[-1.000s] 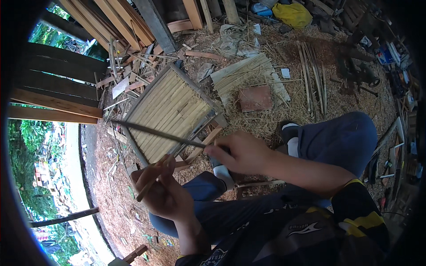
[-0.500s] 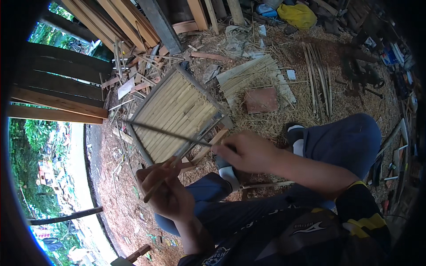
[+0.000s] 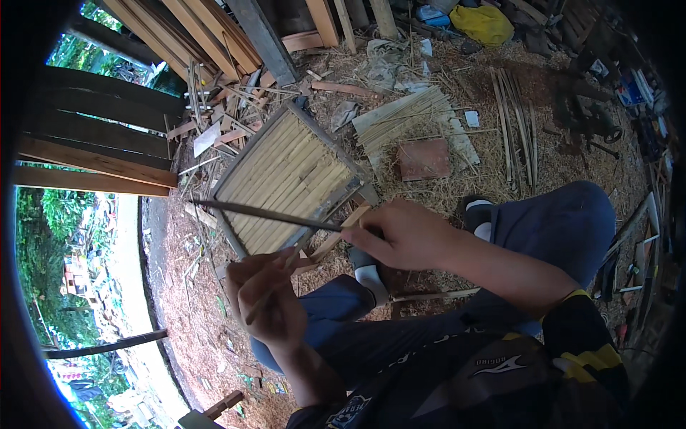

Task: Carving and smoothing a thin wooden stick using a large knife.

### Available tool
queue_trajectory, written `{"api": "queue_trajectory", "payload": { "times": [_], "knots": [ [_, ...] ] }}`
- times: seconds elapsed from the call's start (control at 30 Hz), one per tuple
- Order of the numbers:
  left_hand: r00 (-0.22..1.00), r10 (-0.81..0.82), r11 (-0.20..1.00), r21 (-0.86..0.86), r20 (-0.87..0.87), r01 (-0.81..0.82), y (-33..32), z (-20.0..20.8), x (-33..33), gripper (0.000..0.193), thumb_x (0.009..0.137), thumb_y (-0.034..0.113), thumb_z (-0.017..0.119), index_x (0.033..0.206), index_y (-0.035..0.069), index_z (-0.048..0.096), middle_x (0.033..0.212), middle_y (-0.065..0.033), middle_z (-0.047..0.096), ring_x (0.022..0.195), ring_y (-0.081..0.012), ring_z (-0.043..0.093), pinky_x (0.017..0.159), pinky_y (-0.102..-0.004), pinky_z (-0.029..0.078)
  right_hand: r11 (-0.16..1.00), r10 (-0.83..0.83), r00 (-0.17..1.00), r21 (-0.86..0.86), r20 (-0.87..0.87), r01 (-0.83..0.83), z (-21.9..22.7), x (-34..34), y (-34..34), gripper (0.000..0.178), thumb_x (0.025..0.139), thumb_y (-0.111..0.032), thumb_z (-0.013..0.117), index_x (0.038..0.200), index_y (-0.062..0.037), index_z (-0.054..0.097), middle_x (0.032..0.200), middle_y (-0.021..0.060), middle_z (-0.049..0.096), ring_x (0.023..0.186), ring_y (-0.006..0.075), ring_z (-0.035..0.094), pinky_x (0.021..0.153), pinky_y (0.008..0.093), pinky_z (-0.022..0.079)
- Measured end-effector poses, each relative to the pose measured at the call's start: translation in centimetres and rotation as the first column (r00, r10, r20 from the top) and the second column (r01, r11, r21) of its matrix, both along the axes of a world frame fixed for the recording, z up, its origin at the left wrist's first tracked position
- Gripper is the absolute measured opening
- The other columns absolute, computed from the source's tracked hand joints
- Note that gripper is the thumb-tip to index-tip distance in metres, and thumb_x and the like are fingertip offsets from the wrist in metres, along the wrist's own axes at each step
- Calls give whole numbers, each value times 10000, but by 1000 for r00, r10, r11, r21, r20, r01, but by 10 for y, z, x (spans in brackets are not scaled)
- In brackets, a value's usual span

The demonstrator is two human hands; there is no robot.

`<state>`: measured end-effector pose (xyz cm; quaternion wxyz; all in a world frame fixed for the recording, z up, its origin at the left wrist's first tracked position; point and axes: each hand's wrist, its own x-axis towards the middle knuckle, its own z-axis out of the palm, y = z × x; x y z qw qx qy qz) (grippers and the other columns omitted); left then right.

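Observation:
My right hand (image 3: 407,234) is closed round the hidden grip of a long, narrow, dark blade (image 3: 268,215), which points left and tapers to its tip. Pinched in the curled fingers of my left hand (image 3: 268,304) is a thin bamboo stick (image 3: 260,307), tilted with its upper end just beneath the blade. Whether blade and stick touch, I cannot tell. Beyond both hands, a framed panel of split bamboo slats (image 3: 286,171) rests low in front of my legs, the blade crossing its near left part in view.
A reddish square block (image 3: 423,159) sits on straw beside a mat of pale strips (image 3: 404,118). Long thin strips (image 3: 514,129) lie farther right, near a dark metal tool (image 3: 589,121). Wood offcuts and planks (image 3: 193,36) crowd the far left. My bent knees flank the work area.
My right hand has moved slightly up and right, and the blade lies a little more level, its tip lower. My left hand and the stick have shifted slightly right.

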<state>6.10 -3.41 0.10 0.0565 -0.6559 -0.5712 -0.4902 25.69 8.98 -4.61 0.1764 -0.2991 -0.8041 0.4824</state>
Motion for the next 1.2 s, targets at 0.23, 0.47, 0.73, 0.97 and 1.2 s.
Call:
{"api": "queue_trajectory", "payload": {
  "times": [0.23,0.47,0.73,0.97,1.2],
  "knots": [
    [1000,22,1000,-16,-17,-23,-3,1,0,229,900,-88,681,1042,63,582,966,-131,592,877,-232,661,730,-313,572,997,-25,999,78,-20,27,-12,-1,1,568,1031,-500,527,780,-17,689,577,169,581,554,383,607,567,461,464],
    [1000,6,1000,-18,-7,-6,1,3,3,224,909,-101,658,1035,67,580,975,-134,587,894,-229,669,721,-309,609,999,-37,996,2,80,37,-14,1,12,597,1036,-525,498,790,-18,698,596,185,593,586,393,622,602,479,478],
    [1000,-25,999,-38,-14,24,-1,-1,-3,188,916,-103,642,1013,41,571,989,-140,577,901,-251,680,740,-331,642,997,-48,993,66,107,42,-23,5,10,648,1043,-560,443,786,-19,691,612,189,595,613,394,635,619,484,491],
    [987,-3,1000,13,159,1,6,-6,2,139,944,-83,614,1012,24,557,1030,-134,562,901,-248,679,730,-335,649,993,-65,992,-88,112,75,-31,1,11,571,1042,-503,488,786,-32,684,612,190,588,610,399,622,616,486,484],
    [977,21,999,26,212,-27,4,-9,6,143,960,-97,559,1066,-5,532,1028,-135,555,954,-248,676,756,-352,661,995,-94,995,-36,41,96,-36,1,2,563,1050,-493,487,784,-35,677,610,193,578,597,413,600,610,488,476]
  ]
}}
